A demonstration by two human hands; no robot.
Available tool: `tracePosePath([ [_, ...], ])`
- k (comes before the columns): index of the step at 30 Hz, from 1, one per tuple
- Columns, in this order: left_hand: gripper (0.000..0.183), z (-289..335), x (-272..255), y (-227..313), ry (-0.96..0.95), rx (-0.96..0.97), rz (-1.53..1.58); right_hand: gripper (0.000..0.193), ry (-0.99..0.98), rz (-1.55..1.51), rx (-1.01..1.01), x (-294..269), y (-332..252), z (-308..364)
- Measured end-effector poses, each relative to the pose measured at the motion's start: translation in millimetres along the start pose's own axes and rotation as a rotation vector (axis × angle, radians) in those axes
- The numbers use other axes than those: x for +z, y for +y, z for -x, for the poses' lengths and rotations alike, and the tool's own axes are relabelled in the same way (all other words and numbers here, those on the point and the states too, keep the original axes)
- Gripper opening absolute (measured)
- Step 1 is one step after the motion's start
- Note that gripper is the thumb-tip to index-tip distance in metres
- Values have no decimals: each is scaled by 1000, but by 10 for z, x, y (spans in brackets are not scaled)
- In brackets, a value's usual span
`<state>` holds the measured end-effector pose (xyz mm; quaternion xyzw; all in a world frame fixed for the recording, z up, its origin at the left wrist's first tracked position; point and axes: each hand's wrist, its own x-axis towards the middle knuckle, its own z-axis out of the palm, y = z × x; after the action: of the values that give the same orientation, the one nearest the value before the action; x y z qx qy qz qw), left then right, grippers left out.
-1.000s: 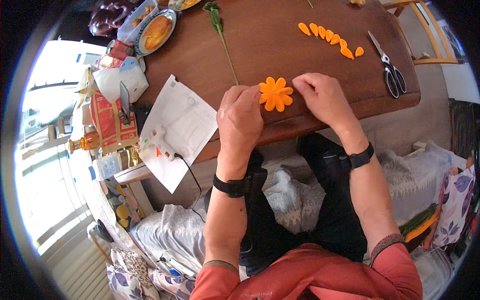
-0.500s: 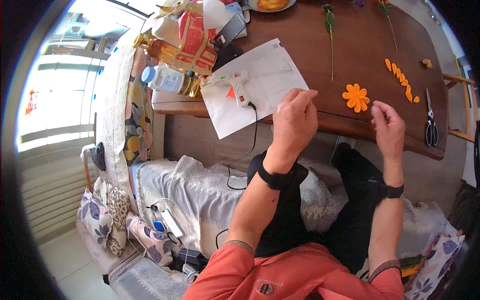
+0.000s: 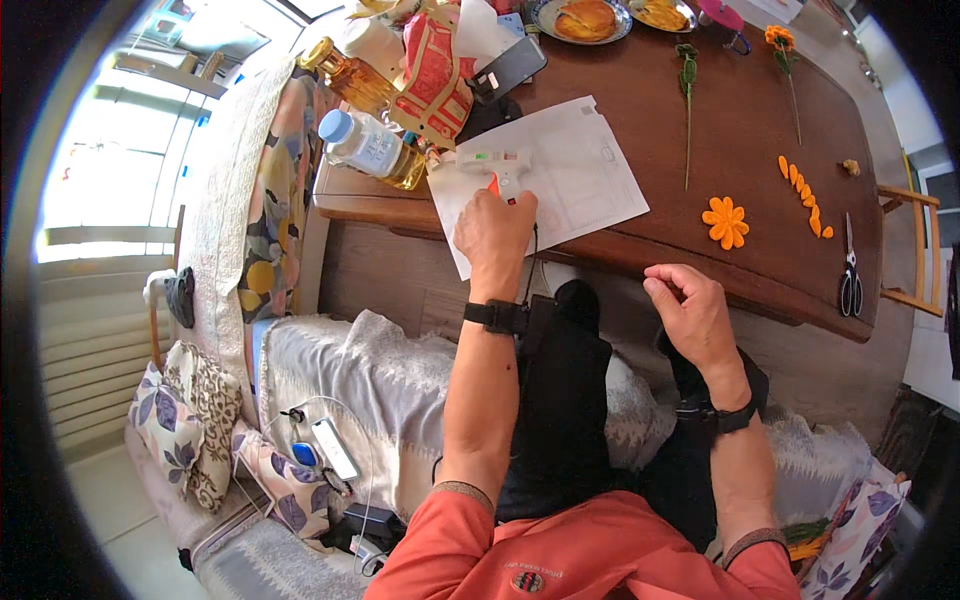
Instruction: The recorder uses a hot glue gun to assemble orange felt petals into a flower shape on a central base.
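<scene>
My left hand (image 3: pixel 495 240) is closed around the lower handle of a white hot glue gun (image 3: pixel 492 160) with an orange trigger. The glue gun lies on a white paper sheet (image 3: pixel 600 185) that juts past the table's front edge, its black cord trailing down. Just off the table edge, my right hand (image 3: pixel 695 315) holds its thumb and index finger pinched; anything between them is too small to make out. The nearest thing to it is an orange petalled flower (image 3: pixel 725 222) on the table. Farther right are a row of loose orange petals (image 3: pixel 803 190) and scissors (image 3: pixel 850 285).
Left of the paper stand a blue-capped bottle (image 3: pixel 370 148), an amber bottle (image 3: pixel 350 75), a red bag (image 3: pixel 435 85) and a phone (image 3: pixel 510 70). Two green-stemmed flowers (image 3: pixel 687 110) (image 3: pixel 785 60) lie farther back, near a plate of bread (image 3: pixel 585 20).
My left hand has moved left and closed on the glue gun's handle. My right hand has drawn back from beside the flower toward my body, still pinched. The view has shifted slightly.
</scene>
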<state>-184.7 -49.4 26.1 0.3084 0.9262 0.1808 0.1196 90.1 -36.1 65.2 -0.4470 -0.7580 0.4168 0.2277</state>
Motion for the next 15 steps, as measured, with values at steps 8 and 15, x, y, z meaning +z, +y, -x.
tracePosePath([
  [8,45,269,-212,70,204,25,121,20,-42,-17,-35,164,-49,27],
  [15,35,875,-339,320,306,366,176,41,-101,-532,135,189,-205,-32],
])
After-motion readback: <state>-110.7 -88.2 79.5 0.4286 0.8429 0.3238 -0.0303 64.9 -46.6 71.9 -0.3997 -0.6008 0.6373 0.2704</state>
